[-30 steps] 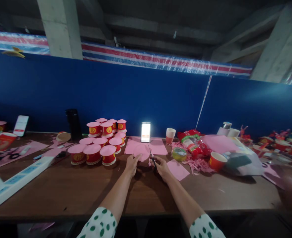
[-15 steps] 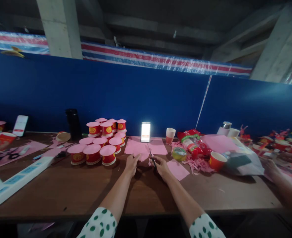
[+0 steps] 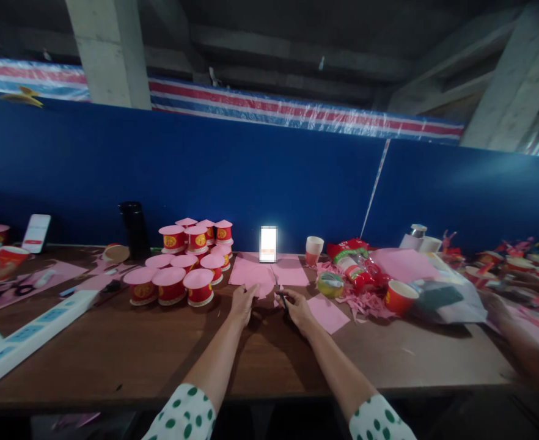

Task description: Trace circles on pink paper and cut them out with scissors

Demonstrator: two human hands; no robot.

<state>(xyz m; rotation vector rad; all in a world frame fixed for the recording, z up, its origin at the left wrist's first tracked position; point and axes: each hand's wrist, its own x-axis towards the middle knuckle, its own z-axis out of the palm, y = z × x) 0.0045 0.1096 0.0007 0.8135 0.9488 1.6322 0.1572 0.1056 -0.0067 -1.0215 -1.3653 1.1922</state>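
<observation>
Between my hands is a piece of pink paper (image 3: 264,289), pinched at its left edge by the fingers of my left hand (image 3: 243,304). My right hand (image 3: 297,308) is closed round the handles of dark scissors (image 3: 282,298), whose blades point away from me beside the paper's right edge. Beyond them lie larger pink sheets (image 3: 292,274) in front of a bright phone (image 3: 268,244) standing upright. Just right of my right hand a loose pink sheet (image 3: 328,313) rests on the table. Whether the blades are cutting at this instant I cannot make out.
Red cups with pink paper tops (image 3: 171,286) stand in a group at left. A power strip (image 3: 40,333) and a black bottle (image 3: 134,229) are further left. Tape (image 3: 330,284), pink shreds (image 3: 365,304) and a red cup (image 3: 401,297) lie right. Other people's hands show at both sides.
My hands, the paper and the scissors stay almost in place. At the far right another person's arm has shifted slightly.
</observation>
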